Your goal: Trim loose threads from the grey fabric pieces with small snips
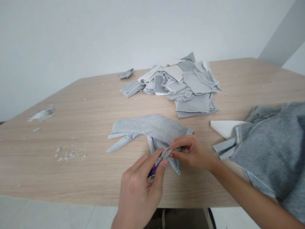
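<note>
Left hand (139, 184), right hand (194, 152) | both pinching gray cloth (154, 126) | its bulk lies beyond

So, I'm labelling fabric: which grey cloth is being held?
The grey cloth in front of the back pile; only it touches the left hand and right hand.

The desk (100, 181) has a pale wood-grain top. Far along its middle lies a heap of folded gray and off-white fabric (197, 81), 1 small gray bundle (126, 73) just beside it. Nearer lies a gray cloth (152, 125); right, larger gray fabric (271, 146); left, a pale lint clump (44, 114) and scattered clippings (71, 155).
</note>
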The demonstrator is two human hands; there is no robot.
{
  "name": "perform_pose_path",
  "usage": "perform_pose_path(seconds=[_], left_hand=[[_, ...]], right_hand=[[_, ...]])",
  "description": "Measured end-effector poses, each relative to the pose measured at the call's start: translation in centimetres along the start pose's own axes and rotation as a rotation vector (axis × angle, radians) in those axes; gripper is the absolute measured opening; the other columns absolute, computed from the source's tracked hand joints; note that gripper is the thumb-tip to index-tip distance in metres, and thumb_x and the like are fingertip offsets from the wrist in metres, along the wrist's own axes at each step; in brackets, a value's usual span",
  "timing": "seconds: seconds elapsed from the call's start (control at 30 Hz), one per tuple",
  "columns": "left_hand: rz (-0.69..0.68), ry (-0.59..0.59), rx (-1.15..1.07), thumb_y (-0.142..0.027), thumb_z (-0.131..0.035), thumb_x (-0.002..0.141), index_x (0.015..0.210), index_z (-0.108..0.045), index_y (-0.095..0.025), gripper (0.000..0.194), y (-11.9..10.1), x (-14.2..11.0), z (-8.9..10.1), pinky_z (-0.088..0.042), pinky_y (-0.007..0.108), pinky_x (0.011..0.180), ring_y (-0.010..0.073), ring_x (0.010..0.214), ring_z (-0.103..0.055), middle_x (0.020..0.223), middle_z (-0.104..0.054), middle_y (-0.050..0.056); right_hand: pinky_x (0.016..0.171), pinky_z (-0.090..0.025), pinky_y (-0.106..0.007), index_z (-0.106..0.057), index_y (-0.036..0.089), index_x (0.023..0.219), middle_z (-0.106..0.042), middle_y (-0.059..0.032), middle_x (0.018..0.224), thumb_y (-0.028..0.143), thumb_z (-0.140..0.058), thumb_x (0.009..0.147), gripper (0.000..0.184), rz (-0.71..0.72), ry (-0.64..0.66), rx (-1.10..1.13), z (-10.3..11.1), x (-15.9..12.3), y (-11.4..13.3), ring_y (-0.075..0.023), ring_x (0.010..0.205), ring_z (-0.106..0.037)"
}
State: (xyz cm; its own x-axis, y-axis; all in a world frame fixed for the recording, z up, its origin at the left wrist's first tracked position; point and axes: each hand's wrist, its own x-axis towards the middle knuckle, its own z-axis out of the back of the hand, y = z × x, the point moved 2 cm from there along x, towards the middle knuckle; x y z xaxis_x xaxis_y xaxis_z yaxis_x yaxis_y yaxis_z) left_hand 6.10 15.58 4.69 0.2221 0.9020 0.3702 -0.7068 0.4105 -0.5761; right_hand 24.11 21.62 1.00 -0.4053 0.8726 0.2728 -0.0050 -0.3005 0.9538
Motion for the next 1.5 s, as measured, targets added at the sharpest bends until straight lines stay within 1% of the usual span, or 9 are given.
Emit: perform_pose_path(seconds=[0.13, 0.23, 0.37, 0.5, 0.63, 0.9, 1.17, 1.37, 1.5], left_hand=[[0.024, 0.017, -0.037, -0.029, -0.061, 0.095, 0.119, -0.072, -0.021, 0.027, 0.2, 0.2, 0.0, -0.054, 0.023, 0.062, 0.0151, 0.073, -0.068, 0.089, -0.074, 0.004], [0.031, 0.030, -0.056, -0.028, -0.062, 0.095, 0.115, -0.074, -0.021, 0.024, 0.4, 0.3, -0.1, -0.054, 0.023, 0.066, 0.0151, 0.076, -0.069, 0.091, -0.075, 0.004], [0.048, 0.058, -0.072, -0.029, -0.061, 0.096, 0.120, -0.072, -0.022, 0.027, 0.7, 0.2, -0.1, -0.054, 0.023, 0.067, 0.0157, 0.081, -0.070, 0.097, -0.076, 0.004], [0.043, 0.054, -0.091, -0.029, -0.061, 0.096, 0.119, -0.073, -0.023, 0.027, 0.9, 0.3, -0.1, -0.055, 0.024, 0.070, 0.0158, 0.081, -0.070, 0.096, -0.076, 0.004], [0.058, 0.069, -0.113, -0.031, -0.061, 0.096, 0.120, -0.073, -0.023, 0.028, 1.2, 0.5, -0.1, -0.055, 0.026, 0.067, 0.0165, 0.077, -0.069, 0.093, -0.076, 0.004], [0.066, 0.087, -0.143, -0.034, -0.062, 0.095, 0.115, -0.076, -0.024, 0.027, 2.0, 0.7, -0.2, -0.057, 0.028, 0.071, 0.0190, 0.082, -0.072, 0.097, -0.078, 0.005], [0.104, 0.125, -0.199, -0.035, -0.062, 0.095, 0.113, -0.077, -0.025, 0.026, 2.8, 0.8, -0.2, -0.056, 0.027, 0.070, 0.0181, 0.080, -0.073, 0.096, -0.079, 0.004], [0.135, 0.157, -0.242, -0.036, -0.061, 0.095, 0.114, -0.077, -0.026, 0.026, 3.2, 0.6, -0.5, -0.055, 0.027, 0.068, 0.0179, 0.078, -0.072, 0.094, -0.079, 0.003], [0.125, 0.145, -0.259, -0.034, -0.061, 0.095, 0.115, -0.076, -0.024, 0.027, 3.5, 0.0, -0.5, -0.053, 0.026, 0.066, 0.0167, 0.075, -0.071, 0.092, -0.079, 0.003]], right_hand=[[0.062, -0.045, -0.023, -0.080, 0.016, 0.082, -0.072, -0.0042, 0.074, 0.044, -0.076, 0.083, 0.028, 0.000, -0.008, -0.002, 0.0, 0.0, 0.1, -0.0127, 0.067, -0.061], [0.061, -0.044, -0.022, -0.080, 0.015, 0.081, -0.071, -0.0039, 0.073, 0.043, -0.079, 0.081, 0.028, -0.003, -0.009, 0.005, 0.0, 0.0, 0.1, -0.0121, 0.066, -0.061], [0.060, -0.042, -0.021, -0.079, 0.013, 0.079, -0.070, -0.0030, 0.070, 0.040, -0.080, 0.080, 0.027, -0.002, -0.009, 0.003, -0.1, 0.0, 0.0, -0.0107, 0.065, -0.059], [0.059, -0.042, -0.021, -0.079, 0.014, 0.078, -0.069, -0.0027, 0.069, 0.041, -0.080, 0.079, 0.027, -0.013, -0.018, -0.009, -0.1, 0.1, -0.1, -0.0109, 0.064, -0.058], [0.060, -0.042, -0.022, -0.079, 0.015, 0.078, -0.070, -0.0026, 0.070, 0.042, -0.081, 0.078, 0.027, -0.027, -0.023, -0.015, -0.1, 0.1, -0.2, -0.0117, 0.065, -0.059], [0.059, -0.042, -0.023, -0.078, 0.015, 0.076, -0.071, -0.0031, 0.068, 0.045, -0.080, 0.078, 0.031, -0.054, -0.031, -0.038, -0.3, 0.1, -0.4, -0.0124, 0.063, -0.059], [0.059, -0.042, -0.023, -0.079, 0.015, 0.078, -0.072, -0.0035, 0.070, 0.041, -0.081, 0.078, 0.027, -0.087, -0.013, -0.030, -0.4, 0.1, -0.5, -0.0124, 0.064, -0.060], [0.058, -0.042, -0.024, -0.079, 0.014, 0.077, -0.073, -0.0038, 0.069, 0.041, -0.078, 0.081, 0.027, -0.114, 0.031, -0.079, -0.3, 0.2, -0.6, -0.0125, 0.063, -0.060], [0.058, -0.043, -0.023, -0.079, 0.015, 0.077, -0.074, -0.0032, 0.068, 0.036, -0.077, 0.081, 0.021, -0.160, 0.073, -0.135, -0.4, 0.4, -0.1, -0.0130, 0.063, -0.060]])
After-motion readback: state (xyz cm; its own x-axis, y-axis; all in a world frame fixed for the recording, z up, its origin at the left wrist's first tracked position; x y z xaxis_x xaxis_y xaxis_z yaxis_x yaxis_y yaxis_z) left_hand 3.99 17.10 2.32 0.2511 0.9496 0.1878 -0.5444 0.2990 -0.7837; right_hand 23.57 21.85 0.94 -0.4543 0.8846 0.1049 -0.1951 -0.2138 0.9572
